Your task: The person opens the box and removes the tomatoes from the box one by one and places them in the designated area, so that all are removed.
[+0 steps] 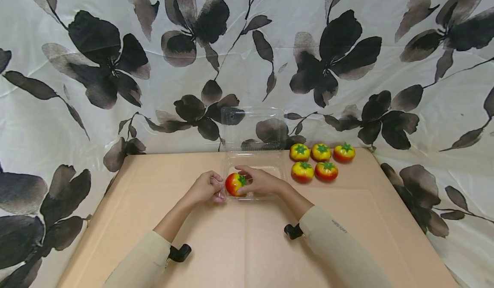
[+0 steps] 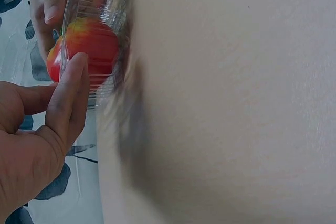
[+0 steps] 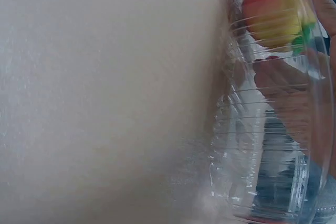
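Observation:
A clear plastic clamshell box (image 1: 266, 193) sits on the table with its lid (image 1: 252, 129) raised at the back. In its front left corner is a red and yellow tomato (image 1: 233, 184) with a green leafy top, tilted to the right. My right hand (image 1: 262, 181) reaches into the box and holds this tomato, thumb in front and fingers behind. At the box's left front corner, my left hand (image 1: 208, 187) pinches the rim. The left wrist view shows the left fingers (image 2: 73, 85) against the outer wall, beside the tomato (image 2: 92, 51). Through the ribbed wall, the right wrist view shows the tomato (image 3: 273, 14).
Several more tomatoes (image 1: 326, 171) stand in two rows to the right of the box. The tan table (image 1: 239, 245) ends just behind the box, where a white cloth (image 1: 254, 78) with dark flowers hangs. The raised lid overlaps that cloth in the head view.

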### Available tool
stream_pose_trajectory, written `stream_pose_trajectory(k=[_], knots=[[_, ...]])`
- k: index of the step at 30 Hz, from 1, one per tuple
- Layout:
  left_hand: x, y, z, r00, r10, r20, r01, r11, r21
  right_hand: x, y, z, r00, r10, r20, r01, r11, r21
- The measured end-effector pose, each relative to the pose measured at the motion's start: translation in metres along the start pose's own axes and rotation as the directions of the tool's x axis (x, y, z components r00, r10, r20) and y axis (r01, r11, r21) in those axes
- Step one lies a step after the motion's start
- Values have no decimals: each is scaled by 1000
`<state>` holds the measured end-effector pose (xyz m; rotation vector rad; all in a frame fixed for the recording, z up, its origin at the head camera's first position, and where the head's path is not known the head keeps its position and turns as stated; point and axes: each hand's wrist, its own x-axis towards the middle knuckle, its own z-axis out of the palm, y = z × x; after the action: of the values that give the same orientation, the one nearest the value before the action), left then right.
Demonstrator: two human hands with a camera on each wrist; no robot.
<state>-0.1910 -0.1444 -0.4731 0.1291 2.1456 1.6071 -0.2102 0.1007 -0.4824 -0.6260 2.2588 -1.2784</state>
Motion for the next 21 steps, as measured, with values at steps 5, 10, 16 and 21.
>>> stream_pose_trajectory(k=[5,10,16,21], knots=[[1,-1,-2,1000,-4,2,4,1000,-1,3,1,3,1000,-10,-15,9,1000,-10],[0,-1,-3,1000,-2,8,2,1000,0,7,4,8,1000,-11,-16,11,1000,-10],[0,-1,-3,1000,8,-2,-8,1000,15,9,4,11,1000,-3,-21,2,1000,-12],[1,-1,-1,1000,21,-5,-21,1000,13,11,6,12,1000,1,-29,-1,1000,-10]])
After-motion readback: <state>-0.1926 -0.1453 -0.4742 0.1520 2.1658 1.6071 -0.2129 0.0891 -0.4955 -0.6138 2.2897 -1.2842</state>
